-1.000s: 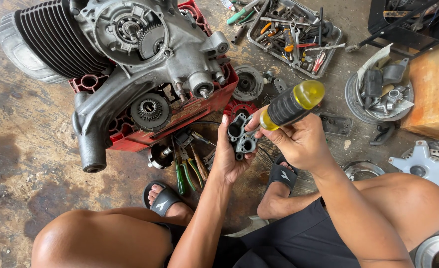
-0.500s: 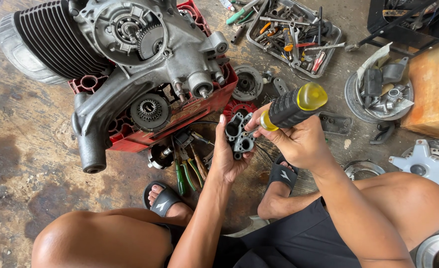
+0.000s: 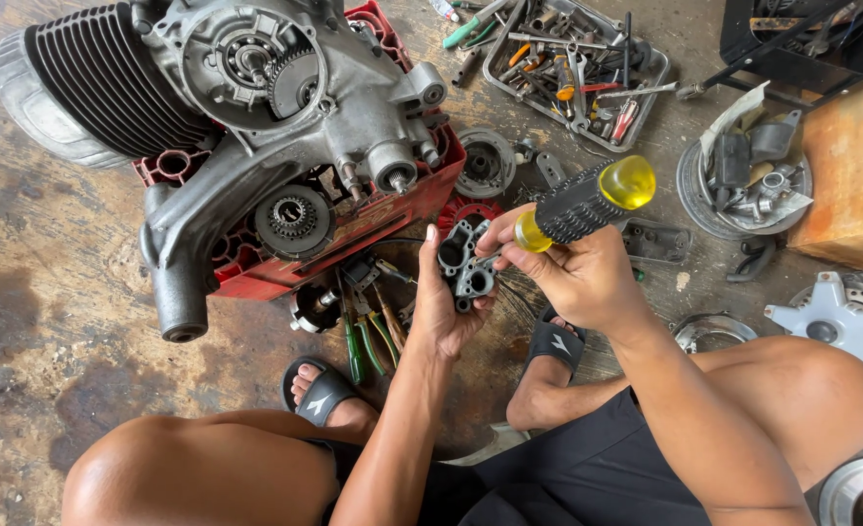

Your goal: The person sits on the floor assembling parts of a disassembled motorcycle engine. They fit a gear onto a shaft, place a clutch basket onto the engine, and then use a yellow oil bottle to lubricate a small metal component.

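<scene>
My left hand grips a small grey cast metal part with round holes, holding it upright in front of me. My right hand is closed on a screwdriver with a black ribbed handle and yellow ends; its tip end points at the metal part and the shaft is hidden between the hands. Both hands sit just right of a large grey engine with a finned cylinder, lying on a red crate.
A metal tray of hand tools lies at the top. Pliers with green handles lie by my left foot. Round metal parts, a dish of parts, an orange block and a white star-shaped part crowd the floor to the right.
The screwdriver handle has tilted slightly flatter and my right hand has shifted a little against the metal part. The left hand keeps the part in place.
</scene>
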